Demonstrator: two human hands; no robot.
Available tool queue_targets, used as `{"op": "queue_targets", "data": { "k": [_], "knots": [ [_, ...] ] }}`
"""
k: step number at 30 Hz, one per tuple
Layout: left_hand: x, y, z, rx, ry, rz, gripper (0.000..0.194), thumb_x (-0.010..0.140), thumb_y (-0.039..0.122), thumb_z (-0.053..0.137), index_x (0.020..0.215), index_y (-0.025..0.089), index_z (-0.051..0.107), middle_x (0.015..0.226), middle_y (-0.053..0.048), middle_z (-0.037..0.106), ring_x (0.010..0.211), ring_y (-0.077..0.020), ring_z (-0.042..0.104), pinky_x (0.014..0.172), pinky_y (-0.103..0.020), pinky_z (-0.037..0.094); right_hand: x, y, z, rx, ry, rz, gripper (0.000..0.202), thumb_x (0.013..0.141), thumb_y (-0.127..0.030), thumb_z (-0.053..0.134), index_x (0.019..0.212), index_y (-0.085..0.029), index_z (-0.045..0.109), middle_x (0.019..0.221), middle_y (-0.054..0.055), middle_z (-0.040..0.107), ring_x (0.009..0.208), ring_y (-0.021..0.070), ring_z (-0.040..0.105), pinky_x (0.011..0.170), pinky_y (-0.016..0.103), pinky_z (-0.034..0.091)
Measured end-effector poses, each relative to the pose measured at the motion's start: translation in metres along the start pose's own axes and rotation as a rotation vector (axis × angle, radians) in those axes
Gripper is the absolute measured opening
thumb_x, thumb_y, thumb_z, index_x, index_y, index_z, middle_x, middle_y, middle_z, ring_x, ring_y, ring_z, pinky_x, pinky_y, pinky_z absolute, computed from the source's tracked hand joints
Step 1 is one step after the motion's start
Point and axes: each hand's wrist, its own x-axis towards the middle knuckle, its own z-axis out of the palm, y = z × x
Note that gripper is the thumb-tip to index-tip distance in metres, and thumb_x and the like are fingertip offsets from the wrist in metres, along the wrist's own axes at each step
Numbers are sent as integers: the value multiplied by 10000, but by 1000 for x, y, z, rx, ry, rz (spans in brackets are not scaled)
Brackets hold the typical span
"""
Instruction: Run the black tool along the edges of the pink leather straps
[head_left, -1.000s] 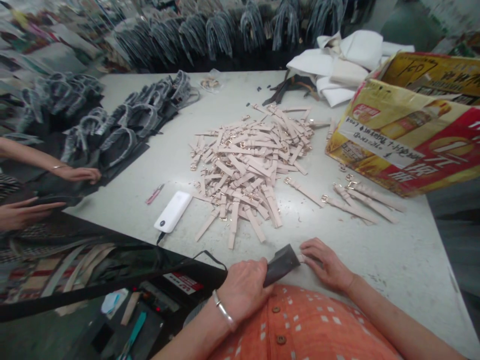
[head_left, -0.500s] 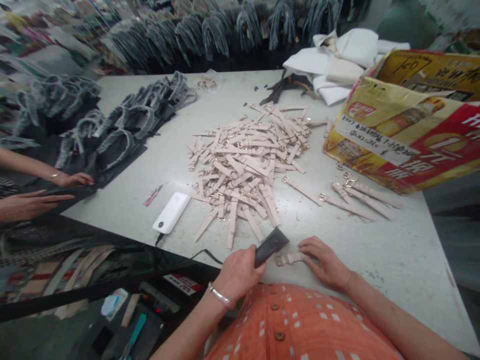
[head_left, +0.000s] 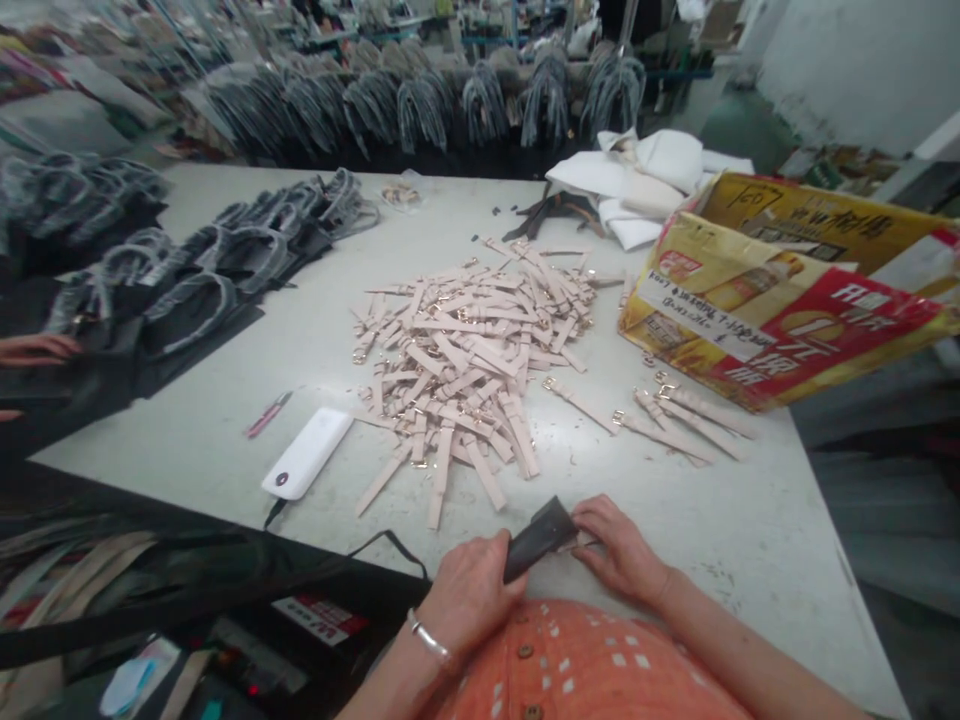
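Note:
My left hand (head_left: pixel 480 578), with a silver bangle at the wrist, is closed around a dark, flat, black strip-like piece (head_left: pixel 541 540). The far end of this piece lies over a beige buckle strap (head_left: pixel 581 543) near the table's front edge. Thumb and fingers of my right hand (head_left: pixel 619 550) pinch that strap, and their tips are right beside the black piece. Most of the strap, its buckle included, is hidden. Beyond my hands spreads a heap of beige buckle straps (head_left: pixel 472 350) with gold-coloured buckles. Several more loose straps (head_left: pixel 686 420) lie at the right.
A yellow and red cardboard box (head_left: pixel 750 310) stands at the right, with white material (head_left: pixel 637 180) behind it. At the left are a white power bank (head_left: pixel 309 455) with a cable, a pink pen-like tool (head_left: pixel 268 414), dark wrapped handles (head_left: pixel 195 280) and another person's hand (head_left: pixel 39 349).
The black piece in my left hand has come over the strap and now covers its buckle. My right hand stays on the strap. The view has shifted, and the other person's hands have moved left.

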Motion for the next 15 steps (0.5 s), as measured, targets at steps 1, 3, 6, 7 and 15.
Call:
{"op": "queue_targets", "data": {
  "k": [1,3,6,7,15],
  "knots": [
    [0,-3,0,-8,13,-11,261,818,374,428,951,194,562,841,-81,681,835,-246,642,679,-301,431,1,-3,1,-15,-2,7,249,825,-238,569,1070,-201,542,1029,116,559,958,246,503,808,420,457],
    [-2,-8,-1,-48,38,-41,281,818,394,438,976,196,559,854,-78,680,839,-232,641,667,-280,422,4,-9,2,-35,-23,25,211,831,-231,556,1040,-203,550,1008,107,563,947,240,504,799,406,455],
    [-9,-13,-7,-116,46,-60,273,817,399,445,968,203,559,838,-68,681,820,-214,643,634,-253,407,8,-11,-3,-46,-7,64,133,852,-233,518,977,-201,551,918,83,571,871,215,525,754,364,463],
    [-12,-13,-9,-129,42,-63,257,817,390,444,952,207,562,826,-63,681,809,-211,644,631,-250,404,9,-8,-7,-57,28,77,121,858,-243,509,965,-200,546,888,77,572,839,207,532,733,350,466],
    [-27,-18,-4,-151,24,-129,279,811,396,454,983,210,572,845,-68,679,846,-227,633,703,-275,414,20,67,-105,-439,479,248,271,818,-397,538,970,-180,590,936,102,620,886,241,571,788,374,447]
  ]
}}
